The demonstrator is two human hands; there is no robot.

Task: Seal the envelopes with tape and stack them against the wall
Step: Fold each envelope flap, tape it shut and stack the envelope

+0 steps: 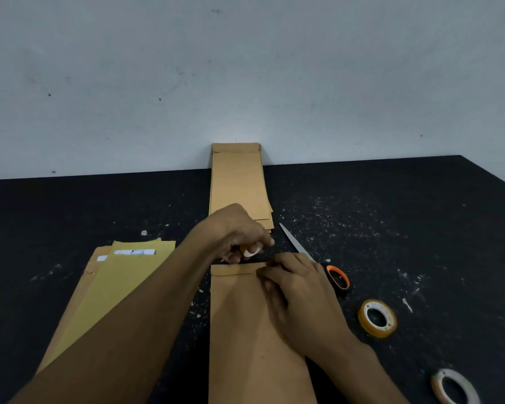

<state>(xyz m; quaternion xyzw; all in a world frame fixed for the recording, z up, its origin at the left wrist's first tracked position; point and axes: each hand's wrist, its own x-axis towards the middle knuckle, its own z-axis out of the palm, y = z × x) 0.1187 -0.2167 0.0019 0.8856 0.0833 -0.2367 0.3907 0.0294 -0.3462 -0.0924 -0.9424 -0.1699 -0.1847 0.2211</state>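
A brown envelope (245, 325) lies lengthwise in front of me, its folded flap at the far end. My right hand (298, 290) rests on the flap's right part, fingertips pressing at the fold. Just beyond the flap, my left hand (239, 233) grips a small roll of tape (252, 252), white core showing under the fingers. A stack of brown envelopes (238, 182) leans with its far end up against the wall (245, 83).
Scissors (337, 277) with orange handles lie right of my right hand, blades pointing away. A yellowish tape roll (376, 317) and a white one (454, 386) sit at the right. A pile of yellow-brown envelopes (114, 287) lies at the left on the black table (420, 228).
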